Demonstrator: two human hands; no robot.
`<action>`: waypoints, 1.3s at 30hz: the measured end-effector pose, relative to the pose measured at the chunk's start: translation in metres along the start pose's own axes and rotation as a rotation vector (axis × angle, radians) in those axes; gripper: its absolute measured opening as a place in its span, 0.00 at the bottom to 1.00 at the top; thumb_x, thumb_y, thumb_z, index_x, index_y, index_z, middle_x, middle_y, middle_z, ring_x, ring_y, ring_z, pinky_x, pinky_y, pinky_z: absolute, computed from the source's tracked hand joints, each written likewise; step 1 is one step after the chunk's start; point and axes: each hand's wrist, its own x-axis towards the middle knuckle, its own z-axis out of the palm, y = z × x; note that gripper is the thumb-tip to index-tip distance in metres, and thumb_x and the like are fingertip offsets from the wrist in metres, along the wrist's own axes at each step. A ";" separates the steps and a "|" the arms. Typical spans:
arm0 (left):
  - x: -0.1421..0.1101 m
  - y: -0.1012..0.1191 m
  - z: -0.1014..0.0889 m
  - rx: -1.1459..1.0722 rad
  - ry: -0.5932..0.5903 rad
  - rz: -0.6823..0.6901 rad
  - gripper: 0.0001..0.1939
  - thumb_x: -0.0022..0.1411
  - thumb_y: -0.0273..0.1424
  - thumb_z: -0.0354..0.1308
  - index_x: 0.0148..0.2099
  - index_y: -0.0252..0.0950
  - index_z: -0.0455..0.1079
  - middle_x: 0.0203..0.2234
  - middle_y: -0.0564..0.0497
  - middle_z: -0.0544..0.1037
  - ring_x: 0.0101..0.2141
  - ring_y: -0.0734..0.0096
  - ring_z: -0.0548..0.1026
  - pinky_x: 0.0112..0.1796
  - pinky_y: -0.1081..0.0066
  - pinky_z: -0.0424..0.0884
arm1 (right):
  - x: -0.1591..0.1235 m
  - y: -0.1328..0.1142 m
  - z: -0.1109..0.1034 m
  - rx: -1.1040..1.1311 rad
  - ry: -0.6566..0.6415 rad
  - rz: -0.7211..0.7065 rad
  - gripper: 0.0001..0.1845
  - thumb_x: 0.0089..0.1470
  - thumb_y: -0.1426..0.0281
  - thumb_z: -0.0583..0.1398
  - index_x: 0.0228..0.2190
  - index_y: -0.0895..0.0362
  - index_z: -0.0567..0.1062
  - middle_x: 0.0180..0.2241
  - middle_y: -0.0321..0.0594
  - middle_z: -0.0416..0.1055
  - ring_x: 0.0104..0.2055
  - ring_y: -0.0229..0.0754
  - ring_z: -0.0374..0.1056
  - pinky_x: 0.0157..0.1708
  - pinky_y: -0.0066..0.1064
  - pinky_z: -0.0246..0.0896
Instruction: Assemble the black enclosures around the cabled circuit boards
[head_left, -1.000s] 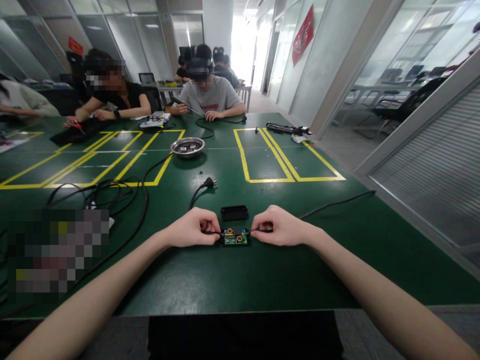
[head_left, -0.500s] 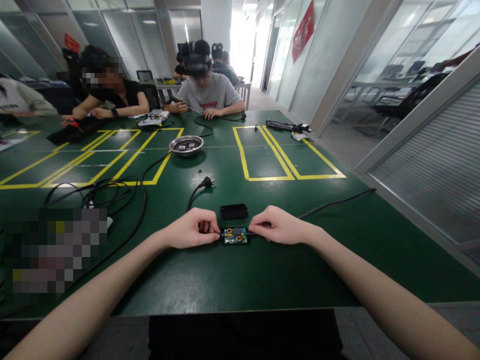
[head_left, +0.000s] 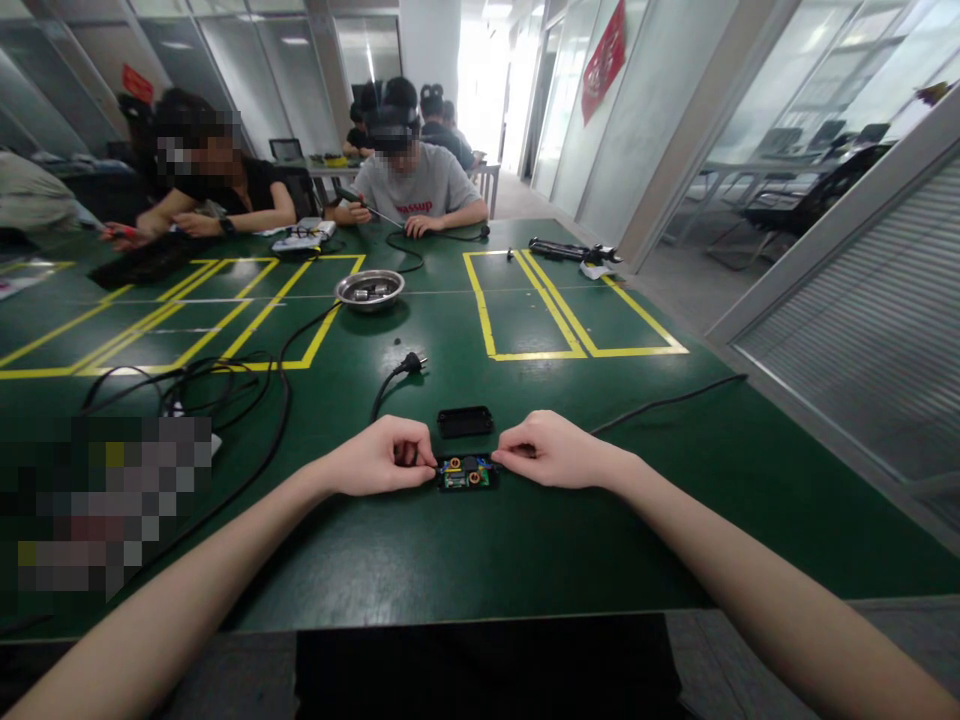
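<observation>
A small open black case [head_left: 465, 488] lies on the green table in front of me. Inside it sits a green circuit board [head_left: 458, 478] with copper coils and coloured wires. At the case's left end, my left hand [head_left: 396, 457] is closed in a pinch on a black cable, mostly hidden by the fingers. My right hand [head_left: 547, 450] pinches the black cable [head_left: 667, 402] at the right end, where blue wire shows by the fingertips. Just beyond the case rests its black cover [head_left: 465, 421], hollow side up.
A power plug [head_left: 412, 364] points right beyond my left hand. A metal bowl [head_left: 370, 291] holds several metal parts. Coiled black cables [head_left: 202, 385] and a blurred-out item lie left. Yellow tape [head_left: 540, 354] marks the table; a folded tripod-like object [head_left: 574, 250] lies far right. Co-workers [head_left: 420, 185] sit opposite.
Both hands stay at the ends of the case, with only slight finger movement. The whole view has shifted a little. A co-worker's hand with a red tool has moved left.
</observation>
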 end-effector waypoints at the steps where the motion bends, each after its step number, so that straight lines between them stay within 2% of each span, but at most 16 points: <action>1: 0.000 0.000 0.000 0.004 -0.002 0.002 0.09 0.61 0.34 0.65 0.34 0.32 0.74 0.23 0.55 0.75 0.24 0.78 0.68 0.25 0.78 0.63 | 0.000 0.000 0.000 0.009 -0.006 -0.006 0.21 0.66 0.63 0.56 0.22 0.56 0.73 0.16 0.30 0.56 0.19 0.34 0.52 0.27 0.29 0.45; 6: 0.000 0.000 0.000 0.019 0.009 0.029 0.09 0.61 0.33 0.65 0.33 0.32 0.73 0.24 0.55 0.74 0.24 0.78 0.68 0.26 0.78 0.63 | -0.001 0.002 -0.001 0.004 -0.006 0.006 0.20 0.65 0.63 0.57 0.22 0.56 0.73 0.17 0.30 0.58 0.20 0.33 0.53 0.27 0.28 0.45; 10: 0.001 -0.002 -0.001 0.052 0.017 0.041 0.10 0.63 0.35 0.65 0.34 0.32 0.73 0.27 0.53 0.76 0.26 0.76 0.70 0.28 0.77 0.65 | 0.000 0.003 0.000 -0.040 0.012 0.035 0.21 0.65 0.64 0.56 0.21 0.56 0.69 0.17 0.30 0.57 0.20 0.33 0.52 0.27 0.29 0.44; 14: 0.001 -0.002 0.001 0.158 0.032 0.139 0.12 0.66 0.33 0.62 0.31 0.34 0.70 0.28 0.53 0.73 0.27 0.76 0.69 0.28 0.76 0.64 | 0.002 0.001 0.002 -0.099 0.027 0.064 0.18 0.62 0.69 0.57 0.20 0.56 0.65 0.20 0.33 0.62 0.23 0.35 0.55 0.29 0.30 0.45; 18: 0.001 -0.001 0.002 0.270 0.031 0.216 0.13 0.69 0.32 0.59 0.30 0.34 0.68 0.28 0.53 0.71 0.28 0.74 0.67 0.30 0.75 0.62 | 0.003 -0.005 0.002 -0.138 0.061 0.071 0.11 0.57 0.73 0.60 0.23 0.56 0.68 0.25 0.34 0.67 0.26 0.36 0.59 0.30 0.29 0.47; 25: 0.003 -0.005 0.000 0.342 0.063 0.209 0.12 0.72 0.32 0.56 0.33 0.34 0.69 0.30 0.52 0.70 0.31 0.71 0.69 0.33 0.73 0.63 | 0.005 -0.005 -0.001 -0.168 0.079 0.175 0.07 0.58 0.72 0.61 0.27 0.55 0.71 0.23 0.31 0.65 0.25 0.36 0.60 0.29 0.27 0.47; 32: 0.003 -0.005 0.001 0.344 0.049 0.204 0.13 0.72 0.32 0.55 0.33 0.35 0.69 0.31 0.52 0.71 0.31 0.71 0.70 0.33 0.73 0.64 | 0.006 0.006 0.007 -0.174 0.128 0.017 0.11 0.58 0.74 0.60 0.24 0.55 0.70 0.25 0.35 0.70 0.27 0.37 0.62 0.30 0.27 0.50; 36: 0.002 -0.008 0.004 0.358 0.135 0.234 0.12 0.69 0.32 0.58 0.32 0.35 0.71 0.30 0.51 0.74 0.32 0.71 0.72 0.35 0.73 0.66 | 0.004 0.015 0.011 -0.079 0.228 -0.029 0.10 0.57 0.73 0.60 0.24 0.56 0.71 0.25 0.34 0.69 0.27 0.36 0.62 0.30 0.28 0.53; 39: 0.005 -0.011 0.008 0.419 0.273 0.174 0.11 0.68 0.33 0.59 0.32 0.35 0.74 0.28 0.51 0.76 0.31 0.69 0.74 0.34 0.72 0.66 | 0.007 0.021 0.014 0.038 0.345 0.058 0.08 0.58 0.71 0.60 0.27 0.56 0.74 0.23 0.33 0.66 0.26 0.37 0.61 0.30 0.29 0.55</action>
